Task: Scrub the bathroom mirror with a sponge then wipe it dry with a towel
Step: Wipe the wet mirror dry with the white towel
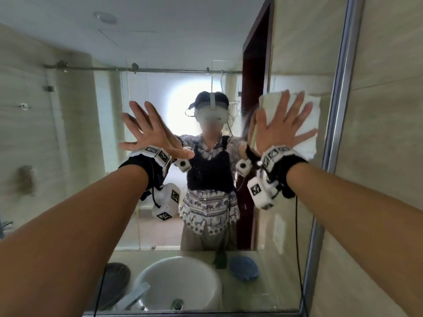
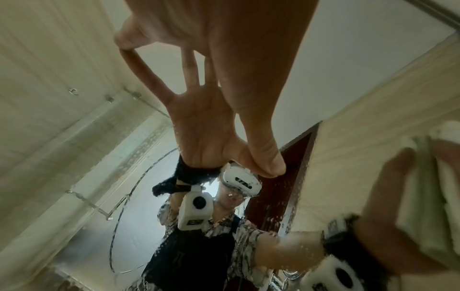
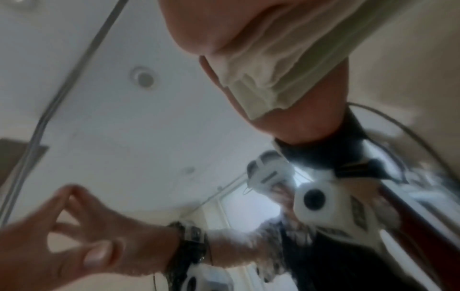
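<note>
The bathroom mirror (image 1: 91, 133) fills the head view, and I stand reflected in it. My left hand (image 1: 148, 131) lies flat on the glass at centre-left, fingers spread, holding nothing. In the left wrist view its thumb tip (image 2: 271, 167) touches the wet, droplet-speckled glass. My right hand (image 1: 279, 126) presses a folded white towel (image 1: 271, 106) against the mirror's upper right, with its fingers straight and spread over the cloth. The right wrist view, which is blurred, shows the towel (image 3: 273, 69) bunched under that palm.
The mirror's metal frame (image 1: 338, 110) runs down the right side, with a tiled wall (image 1: 389, 133) beyond it. Reflected low in the glass are a white basin (image 1: 178, 282) and a blue rounded object (image 1: 243, 267) on the counter beside it.
</note>
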Demonstrator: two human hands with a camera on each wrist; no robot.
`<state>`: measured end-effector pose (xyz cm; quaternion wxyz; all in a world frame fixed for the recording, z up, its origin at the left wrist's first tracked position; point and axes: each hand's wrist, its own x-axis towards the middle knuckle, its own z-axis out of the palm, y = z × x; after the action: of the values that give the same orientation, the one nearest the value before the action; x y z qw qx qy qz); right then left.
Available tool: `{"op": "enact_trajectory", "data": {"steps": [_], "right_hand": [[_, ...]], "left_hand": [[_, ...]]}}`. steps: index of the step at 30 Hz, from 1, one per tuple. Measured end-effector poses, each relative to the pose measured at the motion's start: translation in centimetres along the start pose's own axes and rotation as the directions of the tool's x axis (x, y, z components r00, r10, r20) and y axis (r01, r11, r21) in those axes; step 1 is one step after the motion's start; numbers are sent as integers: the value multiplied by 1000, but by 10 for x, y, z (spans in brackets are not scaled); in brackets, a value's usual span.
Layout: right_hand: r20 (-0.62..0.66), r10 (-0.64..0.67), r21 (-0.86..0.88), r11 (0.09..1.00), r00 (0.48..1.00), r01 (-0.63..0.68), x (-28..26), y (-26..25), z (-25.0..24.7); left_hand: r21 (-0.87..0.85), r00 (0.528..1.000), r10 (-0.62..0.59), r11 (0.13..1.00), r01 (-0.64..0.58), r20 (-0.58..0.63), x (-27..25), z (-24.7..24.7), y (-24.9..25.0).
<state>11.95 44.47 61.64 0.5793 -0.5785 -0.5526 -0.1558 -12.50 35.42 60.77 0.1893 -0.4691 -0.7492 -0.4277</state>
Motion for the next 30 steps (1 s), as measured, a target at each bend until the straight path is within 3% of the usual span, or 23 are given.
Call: {"op": "enact_trajectory", "data": {"steps": [3, 5, 8, 10, 14, 15, 17, 18, 19, 21, 23, 25, 26, 28, 30], "right_hand": [[39, -142, -44, 989, 989, 143, 10, -37, -6], [29, -249, -74, 965, 968, 251, 4, -30, 0], [101, -465, -170, 863, 879, 476, -12, -20, 3], [192, -615, -220, 733, 765, 644, -27, -14, 3], [362, -820, -221, 386, 443, 896, -48, 17, 7], [373, -846, -207, 325, 381, 923, -44, 23, 5], [378, -866, -189, 273, 327, 943, -34, 30, 1], [375, -863, -192, 283, 337, 940, -27, 31, -2], [372, -845, -209, 327, 384, 922, -20, 30, -5], [304, -756, -270, 515, 580, 813, -7, 22, -7], [169, -576, -260, 756, 799, 600, 5, 3, -8], [34, -318, -161, 934, 947, 319, 15, -27, -9], [-10, -191, -116, 975, 982, 188, 20, -44, -8], [-49, -2, -51, 999, 999, -1, 24, -78, -5], [-65, 34, -29, 999, 997, -36, 19, -98, 0]], "left_hand": [[-2, 1000, 9, 1000, -9, 14, -2, -2, 0], [-11, 1000, 13, 1000, -12, 19, -3, -3, 0], [-4, 1000, 9, 1000, -9, 19, -2, -3, -1], [-3, 1000, 4, 1000, -4, 24, 1, -2, -2], [-10, 1000, 6, 1000, -6, 19, 2, 0, -3], [-13, 1000, 7, 1000, -7, 21, 0, -1, -3], [-12, 1000, 12, 1000, -12, 20, 0, 0, -3], [-10, 1000, 13, 1000, -12, 21, 0, 0, -3], [-9, 1000, 14, 1000, -14, 23, 0, 0, -3], [-6, 999, 18, 1000, -18, 30, 1, 1, -3], [-8, 998, 23, 1000, -23, 60, 1, -2, -7], [33, 989, 39, 998, -44, 140, 0, -7, -10], [59, 985, 37, 997, -48, 169, -1, -9, -10], [79, 980, 18, 996, -34, 196, -1, -12, -9], [100, 978, 7, 995, -29, 207, -1, -15, -7]]}}
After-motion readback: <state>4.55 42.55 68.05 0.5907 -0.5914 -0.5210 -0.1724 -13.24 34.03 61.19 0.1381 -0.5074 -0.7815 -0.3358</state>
